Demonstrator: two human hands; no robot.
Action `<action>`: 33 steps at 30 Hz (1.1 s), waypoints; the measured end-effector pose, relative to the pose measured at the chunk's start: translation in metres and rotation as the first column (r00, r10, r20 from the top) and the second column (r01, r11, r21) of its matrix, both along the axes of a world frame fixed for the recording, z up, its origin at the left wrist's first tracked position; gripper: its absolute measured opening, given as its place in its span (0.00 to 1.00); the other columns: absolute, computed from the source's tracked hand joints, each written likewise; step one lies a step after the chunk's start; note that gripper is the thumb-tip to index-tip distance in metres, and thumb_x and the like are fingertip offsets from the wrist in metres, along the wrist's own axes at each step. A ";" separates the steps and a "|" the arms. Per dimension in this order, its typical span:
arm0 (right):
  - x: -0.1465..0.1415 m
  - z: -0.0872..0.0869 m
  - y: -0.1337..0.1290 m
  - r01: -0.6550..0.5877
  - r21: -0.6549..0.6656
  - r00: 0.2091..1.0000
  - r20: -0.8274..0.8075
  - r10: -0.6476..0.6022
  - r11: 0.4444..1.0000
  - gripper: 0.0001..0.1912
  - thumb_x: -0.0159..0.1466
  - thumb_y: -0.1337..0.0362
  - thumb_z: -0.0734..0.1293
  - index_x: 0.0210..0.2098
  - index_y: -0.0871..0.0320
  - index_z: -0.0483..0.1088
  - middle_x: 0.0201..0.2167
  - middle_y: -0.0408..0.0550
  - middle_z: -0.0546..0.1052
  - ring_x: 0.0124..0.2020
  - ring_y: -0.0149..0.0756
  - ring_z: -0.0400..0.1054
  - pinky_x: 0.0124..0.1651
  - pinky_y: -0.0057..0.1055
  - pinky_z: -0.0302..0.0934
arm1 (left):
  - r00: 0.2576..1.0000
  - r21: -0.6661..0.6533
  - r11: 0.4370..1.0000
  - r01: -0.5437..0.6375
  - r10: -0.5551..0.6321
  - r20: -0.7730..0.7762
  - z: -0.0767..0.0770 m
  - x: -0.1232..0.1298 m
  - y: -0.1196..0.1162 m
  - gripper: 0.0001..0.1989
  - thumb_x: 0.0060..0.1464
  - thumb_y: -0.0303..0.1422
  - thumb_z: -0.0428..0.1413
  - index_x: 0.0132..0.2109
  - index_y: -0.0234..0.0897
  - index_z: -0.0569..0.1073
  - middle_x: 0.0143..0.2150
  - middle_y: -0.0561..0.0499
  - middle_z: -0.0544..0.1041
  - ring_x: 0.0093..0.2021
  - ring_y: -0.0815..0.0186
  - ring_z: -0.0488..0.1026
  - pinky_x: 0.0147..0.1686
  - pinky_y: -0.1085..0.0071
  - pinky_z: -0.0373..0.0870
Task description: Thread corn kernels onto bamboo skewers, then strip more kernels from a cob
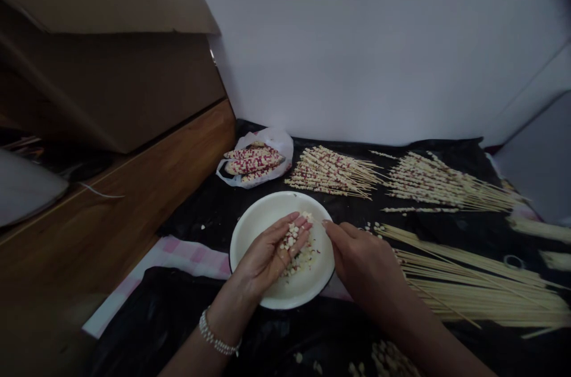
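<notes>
My left hand (276, 252) is turned palm up over a white bowl (250, 210), cupping a small heap of corn kernels (291, 235) in the palm and on the fingers. More pale kernels with dark red bits (306, 261) lie in the bottom of the bowl. At the bowl's right rim, my right hand (361, 252) has thumb and forefinger pinched together, its other fingers curled in. What sits in that pinch is too small to make out. A bundle of bare bamboo skewers (473, 282) spreads out to the right of this hand.
Speckled corn cobs (254, 162) lie in a plastic bag behind the bowl. Two piles of kernel-threaded skewers (334, 172) rest on black plastic sheeting (209, 210) before a white wall (357, 38). A cardboard box (134, 79) stands left. Loose kernels (392, 359) lie at the bottom edge.
</notes>
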State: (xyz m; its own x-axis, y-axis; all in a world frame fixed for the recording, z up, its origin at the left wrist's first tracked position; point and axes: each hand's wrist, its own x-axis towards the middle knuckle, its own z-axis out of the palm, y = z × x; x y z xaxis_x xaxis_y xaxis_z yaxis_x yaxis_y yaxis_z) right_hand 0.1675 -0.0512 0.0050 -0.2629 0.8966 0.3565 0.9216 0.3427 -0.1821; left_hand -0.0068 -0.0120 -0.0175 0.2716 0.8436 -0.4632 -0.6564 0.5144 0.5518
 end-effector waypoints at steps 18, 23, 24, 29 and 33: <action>-0.002 -0.004 -0.002 -0.061 0.045 0.998 -0.027 0.062 0.997 0.17 0.59 0.73 0.57 0.44 0.60 0.71 0.28 0.46 0.75 0.23 0.34 0.69 0.24 0.30 0.49 | 0.977 -0.041 0.982 -0.186 0.181 -0.112 0.006 0.002 0.001 0.11 0.49 0.20 0.59 0.41 0.33 0.77 0.44 0.46 0.78 0.41 0.67 0.76 0.38 0.78 0.75; -0.004 -0.003 -0.004 -0.068 0.021 0.997 -0.039 0.069 0.997 0.18 0.59 0.75 0.57 0.44 0.60 0.71 0.28 0.45 0.75 0.23 0.32 0.68 0.24 0.30 0.49 | 0.975 -0.063 0.978 -0.197 0.188 -0.119 0.008 0.003 0.001 0.10 0.50 0.20 0.59 0.40 0.32 0.77 0.43 0.46 0.78 0.41 0.68 0.76 0.40 0.77 0.75; -0.005 -0.002 -0.004 -0.071 0.015 0.997 -0.040 0.071 0.997 0.18 0.58 0.75 0.57 0.44 0.59 0.71 0.28 0.45 0.75 0.23 0.32 0.68 0.25 0.30 0.50 | 0.974 -0.061 0.978 -0.201 0.192 -0.124 0.009 0.003 0.001 0.10 0.49 0.20 0.59 0.40 0.32 0.77 0.43 0.46 0.78 0.42 0.67 0.76 0.41 0.77 0.75; -0.006 0.000 -0.005 -0.067 -0.050 0.997 -0.033 0.066 0.996 0.17 0.58 0.76 0.58 0.43 0.59 0.71 0.28 0.45 0.75 0.24 0.33 0.68 0.25 0.30 0.50 | 0.969 -0.057 0.975 -0.215 0.205 -0.140 0.009 0.005 0.000 0.10 0.49 0.20 0.59 0.39 0.33 0.76 0.41 0.47 0.79 0.39 0.69 0.77 0.40 0.78 0.75; -0.006 -0.002 -0.004 -0.065 -0.051 0.997 -0.038 0.063 0.997 0.18 0.58 0.76 0.58 0.44 0.60 0.71 0.28 0.45 0.75 0.24 0.33 0.68 0.25 0.30 0.50 | 0.970 -0.052 0.974 -0.220 0.213 -0.117 0.012 0.006 0.000 0.10 0.48 0.18 0.59 0.39 0.32 0.76 0.40 0.47 0.79 0.38 0.70 0.77 0.39 0.78 0.75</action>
